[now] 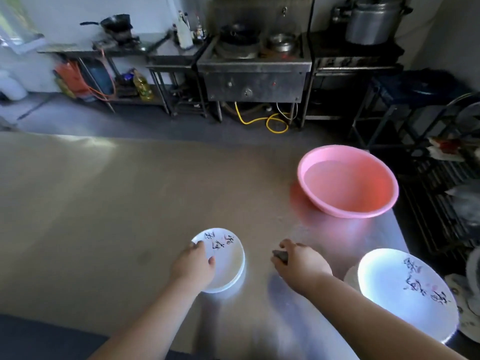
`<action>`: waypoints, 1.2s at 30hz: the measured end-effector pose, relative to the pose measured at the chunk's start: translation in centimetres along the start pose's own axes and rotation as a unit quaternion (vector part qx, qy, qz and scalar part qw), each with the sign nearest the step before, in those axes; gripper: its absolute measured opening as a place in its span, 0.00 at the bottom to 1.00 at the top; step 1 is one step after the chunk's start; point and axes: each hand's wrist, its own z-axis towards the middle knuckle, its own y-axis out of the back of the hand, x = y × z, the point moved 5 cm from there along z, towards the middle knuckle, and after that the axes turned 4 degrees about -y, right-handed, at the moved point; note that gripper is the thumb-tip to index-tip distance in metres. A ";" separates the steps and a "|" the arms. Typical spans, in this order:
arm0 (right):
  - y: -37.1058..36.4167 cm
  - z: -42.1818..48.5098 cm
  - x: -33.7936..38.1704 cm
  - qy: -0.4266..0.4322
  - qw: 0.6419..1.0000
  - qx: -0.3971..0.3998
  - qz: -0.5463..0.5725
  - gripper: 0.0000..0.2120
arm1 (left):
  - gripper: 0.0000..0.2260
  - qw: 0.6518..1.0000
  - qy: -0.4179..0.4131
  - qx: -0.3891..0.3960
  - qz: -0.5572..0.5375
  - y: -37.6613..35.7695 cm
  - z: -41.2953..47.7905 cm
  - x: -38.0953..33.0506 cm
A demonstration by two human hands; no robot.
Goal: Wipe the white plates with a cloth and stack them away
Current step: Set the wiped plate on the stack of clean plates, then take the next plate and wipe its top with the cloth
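A pink basin stands toward the far right of the counter with what looks like shallow water in it. The small white plate with black brush lettering lies flat near the front, and a larger lettered white plate sits at the counter's right edge. The left hand grips the small plate's near rim, thumb on its face, while the right hand, just beside it, curls around a dark cloth.
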 end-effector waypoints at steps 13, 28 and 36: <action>-9.8 4.2 7.2 -0.088 0.991 0.093 0.038 0.10 | 0.07 0.996 -0.047 0.032 -0.073 -2.8 2.7 7.3; -7.9 1.7 3.5 -0.163 0.982 0.012 0.094 0.08 | 0.12 0.975 -0.062 0.006 -0.212 -1.4 1.0 3.7; -6.9 -4.2 -5.8 -0.213 0.972 0.014 0.098 0.09 | 0.08 0.965 -0.129 0.044 -0.226 -5.6 -4.5 -3.9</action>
